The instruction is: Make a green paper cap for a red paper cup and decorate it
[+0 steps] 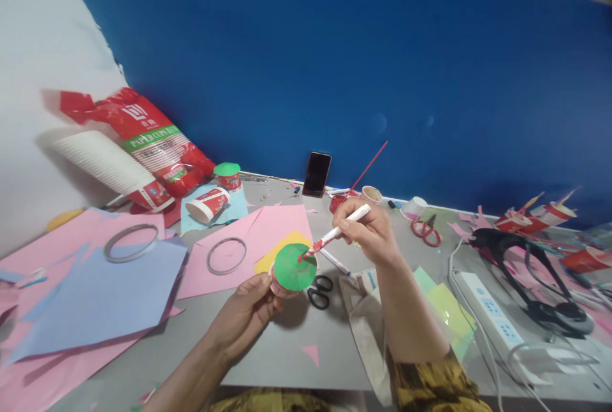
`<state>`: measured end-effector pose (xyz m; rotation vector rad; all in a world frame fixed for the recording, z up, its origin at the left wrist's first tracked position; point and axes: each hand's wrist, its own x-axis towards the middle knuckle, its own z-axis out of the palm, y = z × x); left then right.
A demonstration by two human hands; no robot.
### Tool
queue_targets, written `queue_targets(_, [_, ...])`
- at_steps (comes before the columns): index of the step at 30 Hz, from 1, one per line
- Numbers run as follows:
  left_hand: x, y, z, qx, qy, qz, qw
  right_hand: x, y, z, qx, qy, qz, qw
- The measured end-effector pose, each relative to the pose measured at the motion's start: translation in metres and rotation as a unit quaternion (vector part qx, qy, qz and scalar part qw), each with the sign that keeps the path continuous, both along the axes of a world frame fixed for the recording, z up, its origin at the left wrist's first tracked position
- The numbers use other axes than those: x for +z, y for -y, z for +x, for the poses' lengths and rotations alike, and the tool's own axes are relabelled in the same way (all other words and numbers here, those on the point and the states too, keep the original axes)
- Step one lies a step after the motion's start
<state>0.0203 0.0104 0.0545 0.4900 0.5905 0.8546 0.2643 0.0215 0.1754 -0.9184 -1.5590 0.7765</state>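
My left hand (248,313) is closed around a paper cup whose end is covered by a green paper disc (292,266), held above the grey table (287,348). My right hand (370,233) grips a white marker (337,231) like a pen. Its red-stained tip touches the green disc near its right edge. Black scissors (319,291) lie on the table just under the cup.
Pink, blue and yellow paper sheets (100,291) with two wire rings (226,255) cover the left. A red pack of paper cups (143,144), a phone (317,173), a red paint pot (337,201), red scissors (424,229), a power strip (488,310) and cables lie around.
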Motion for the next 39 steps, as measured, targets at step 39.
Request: queue_targets(39, [-0.005, 0.0011, -0.0024, 0.002, -0.004, 0.003, 1.0, -0.0004, 0.0032, 0.0013, 0.024, -0.024, 0.02, 0.999])
